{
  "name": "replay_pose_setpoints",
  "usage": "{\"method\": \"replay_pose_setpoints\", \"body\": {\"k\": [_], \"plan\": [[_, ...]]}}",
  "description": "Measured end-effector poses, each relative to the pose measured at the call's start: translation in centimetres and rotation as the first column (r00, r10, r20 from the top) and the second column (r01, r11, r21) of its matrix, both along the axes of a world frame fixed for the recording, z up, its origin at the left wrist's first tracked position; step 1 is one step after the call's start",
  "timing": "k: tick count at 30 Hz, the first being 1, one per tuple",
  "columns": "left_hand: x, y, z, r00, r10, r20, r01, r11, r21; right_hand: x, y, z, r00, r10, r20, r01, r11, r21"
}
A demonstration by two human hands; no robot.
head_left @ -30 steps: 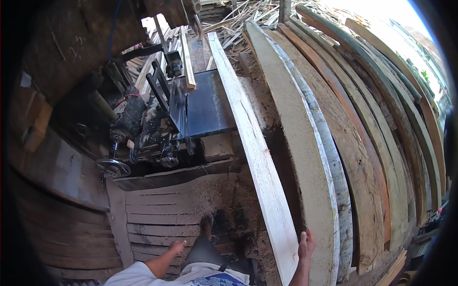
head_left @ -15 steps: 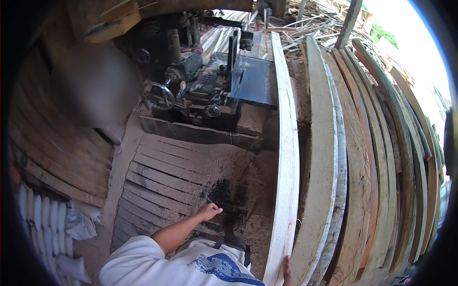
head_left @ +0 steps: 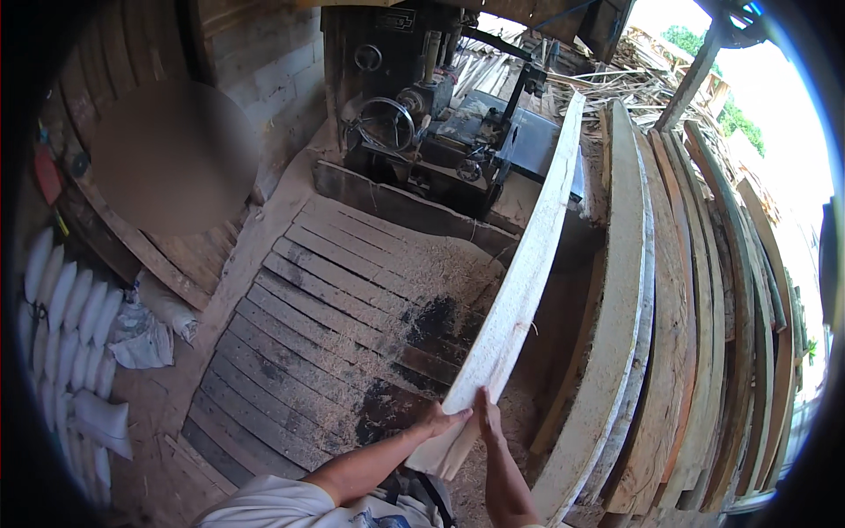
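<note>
A long pale plank (head_left: 524, 264) runs diagonally from beside my waist toward the machine's steel table (head_left: 534, 136), its far end over the table's right side. My left hand (head_left: 438, 420) grips the plank's left edge near the close end, and my right hand (head_left: 488, 414) holds its right edge a little farther along. The black woodworking machine (head_left: 370, 79) has handwheels (head_left: 387, 125) and a dark upright fence beside the table.
Long boards (head_left: 664, 308) lie side by side along the right, with scrap wood (head_left: 616, 70) heaped behind and a post (head_left: 691, 84). A slatted floor (head_left: 299, 326) with sawdust lies ahead of me. White sacks (head_left: 79, 326) and wooden panels (head_left: 150, 255) line the left.
My left hand has moved right from empty air onto the plank. The plank's near end has shifted left, away from the row of boards, and now slants across my front.
</note>
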State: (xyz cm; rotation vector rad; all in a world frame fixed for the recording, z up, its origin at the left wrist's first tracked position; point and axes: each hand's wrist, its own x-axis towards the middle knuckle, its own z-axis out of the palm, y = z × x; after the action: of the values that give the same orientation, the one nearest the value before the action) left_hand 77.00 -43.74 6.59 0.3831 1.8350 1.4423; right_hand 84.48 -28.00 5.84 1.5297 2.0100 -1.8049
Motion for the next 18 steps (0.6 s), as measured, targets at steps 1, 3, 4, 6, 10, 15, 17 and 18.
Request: {"method": "replay_pose_setpoints", "body": {"k": [1,3,4,6,10,15,17,18], "plan": [[-2.3,-2.3,1.1,1.000,-0.016,-0.002,0.015,0.976,-0.215,-2.6,-2.9,1.3,1.000,0.019,-0.019,-0.020,0.999,-0.035],[-6.1,-5.4,-0.6,0.994,-0.088,-0.063,0.063,0.943,-0.328,-5.4,-4.7,-1.4,0.999,0.042,-0.009,-0.042,0.997,-0.058],[-8.3,-9.5,-4.2,0.997,-0.079,-0.019,0.064,0.910,-0.409,-8.2,-8.4,-1.4,0.998,-0.014,0.062,0.022,0.992,-0.125],[-8.3,-12.0,-4.9,0.989,-0.122,-0.088,0.084,0.934,-0.348,-7.8,-11.5,-2.6,1.000,-0.021,0.020,0.023,0.991,-0.129],[1.0,-16.3,-10.5,0.989,-0.125,-0.074,0.105,0.967,-0.233,0.8,-14.8,-7.2,0.999,0.026,-0.031,-0.028,0.996,-0.087],[23.3,-19.8,-15.6,0.994,-0.096,-0.046,0.086,0.978,-0.192,20.8,-17.9,-10.3,0.995,-0.047,0.089,0.055,0.995,-0.083],[32.2,-20.6,-14.0,0.988,-0.149,0.039,0.153,0.980,-0.130,30.4,-18.8,-9.9,0.986,-0.145,0.084,0.155,0.980,-0.126],[35.9,-20.9,-12.2,0.978,-0.177,0.106,0.187,0.977,-0.097,34.6,-19.2,-9.1,0.977,-0.187,0.104,0.195,0.978,-0.073]]}}
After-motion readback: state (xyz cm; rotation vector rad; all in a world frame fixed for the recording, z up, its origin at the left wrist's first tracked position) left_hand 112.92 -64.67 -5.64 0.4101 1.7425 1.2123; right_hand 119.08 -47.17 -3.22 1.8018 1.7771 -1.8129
